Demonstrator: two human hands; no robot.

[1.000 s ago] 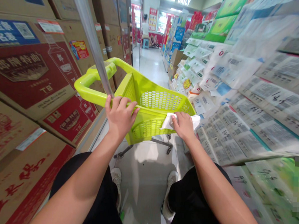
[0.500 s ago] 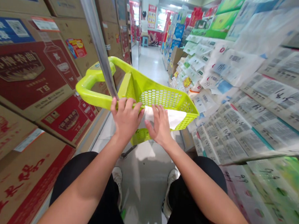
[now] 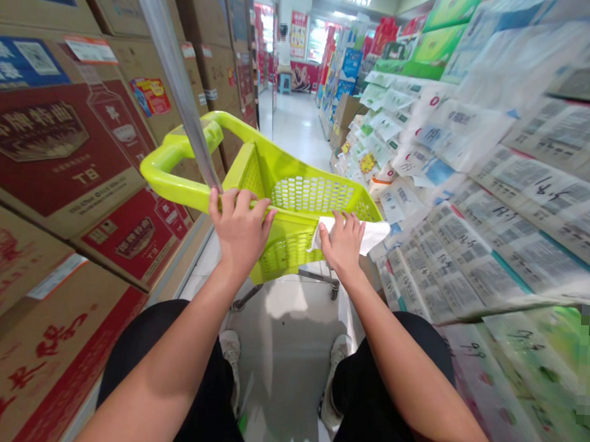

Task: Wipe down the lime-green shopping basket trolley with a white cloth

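Observation:
A lime-green shopping cart (image 3: 287, 240) stands crosswise in front of me, its basket to the right and its looped handle to the left. My left hand (image 3: 239, 228) is closed over the near rim, close to the handle end, fingers curled across the top edge. Farther right along the same rim, my right hand (image 3: 344, 245) presses a white cloth (image 3: 375, 234) against the edge, fingertips over the top. Part of the cloth sticks out on both sides of that hand. The inside of the basket is only partly visible.
Stacked cardboard cartons (image 3: 33, 128) line the left side, with a metal pole (image 3: 172, 69) in front of them. Packs of tissue (image 3: 513, 206) fill the right side. Down the aisle, a person (image 3: 284, 52) is near a blue stool (image 3: 285, 83). Tiled floor (image 3: 281, 352) lies between my feet.
My right hand and the white cloth have slid right along the rim, uncovering more of the cart's near side. The cart and my left hand have shifted slightly left.

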